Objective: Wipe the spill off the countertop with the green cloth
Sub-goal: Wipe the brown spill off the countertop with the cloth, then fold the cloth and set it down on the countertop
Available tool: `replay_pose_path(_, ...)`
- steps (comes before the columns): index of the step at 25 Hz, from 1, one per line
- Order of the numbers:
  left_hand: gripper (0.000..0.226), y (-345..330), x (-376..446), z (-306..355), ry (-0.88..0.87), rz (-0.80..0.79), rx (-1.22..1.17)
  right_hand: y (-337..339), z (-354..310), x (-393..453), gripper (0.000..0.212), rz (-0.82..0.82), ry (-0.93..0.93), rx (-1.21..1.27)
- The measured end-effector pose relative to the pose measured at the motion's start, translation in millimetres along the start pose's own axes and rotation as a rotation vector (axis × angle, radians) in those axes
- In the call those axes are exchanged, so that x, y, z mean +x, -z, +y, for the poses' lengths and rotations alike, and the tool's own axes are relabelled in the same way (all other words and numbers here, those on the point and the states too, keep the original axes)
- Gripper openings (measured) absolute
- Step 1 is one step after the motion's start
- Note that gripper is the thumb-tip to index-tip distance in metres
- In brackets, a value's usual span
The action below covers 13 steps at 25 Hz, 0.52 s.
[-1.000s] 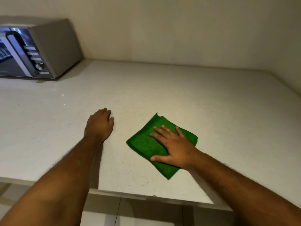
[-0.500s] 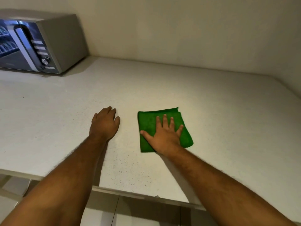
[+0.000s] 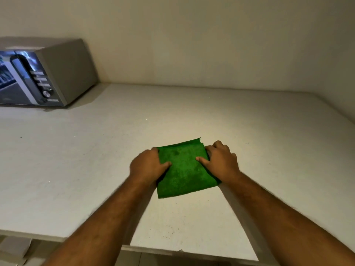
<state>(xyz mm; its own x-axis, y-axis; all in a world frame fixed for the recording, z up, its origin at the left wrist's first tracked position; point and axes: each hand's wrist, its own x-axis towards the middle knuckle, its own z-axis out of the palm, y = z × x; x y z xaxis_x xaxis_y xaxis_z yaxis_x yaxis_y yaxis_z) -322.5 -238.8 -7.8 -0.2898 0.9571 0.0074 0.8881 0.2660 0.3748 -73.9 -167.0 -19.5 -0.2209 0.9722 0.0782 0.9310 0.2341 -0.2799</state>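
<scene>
- Both hands are on the green cloth (image 3: 183, 169) now; half a second ago only my right hand (image 3: 221, 163) pressed it flat while my left hand (image 3: 148, 166) rested bare on the bench (image 3: 76, 169) beside it.
- That change tells me the sweeping stroke has paused, and I judge I am about to refold or turn the cloth to a fresh face before wiping again.
- Left grip: fingers curled round the cloth's left edge, thumb lying on top, pinching that edge.
- Right grip: thumb on top, fingers tucked at the right edge; whether they sit under the fabric or only against it I cannot tell.
- Cloth itself lies folded and flat on the bench between my hands, near the front edge, well apart from the microwave (image 3: 44, 73) at the back left.
- Fine dark specks (image 3: 169, 226) remain on the bench nearer me, perhaps leftover spill.
</scene>
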Motion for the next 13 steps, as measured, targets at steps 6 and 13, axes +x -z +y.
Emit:
replay_pose_path(6, 0.042, -14, 8, 52, -0.062, -0.014, -0.041, 3, 16, -1, 0.039, 0.051, 0.023, 0.071)
replay_pose_path(13, 0.049, -31, 22, 125, -0.189, 0.142, -0.531, 26, 79, 8, 0.014, 0.154, 0.002, 0.506)
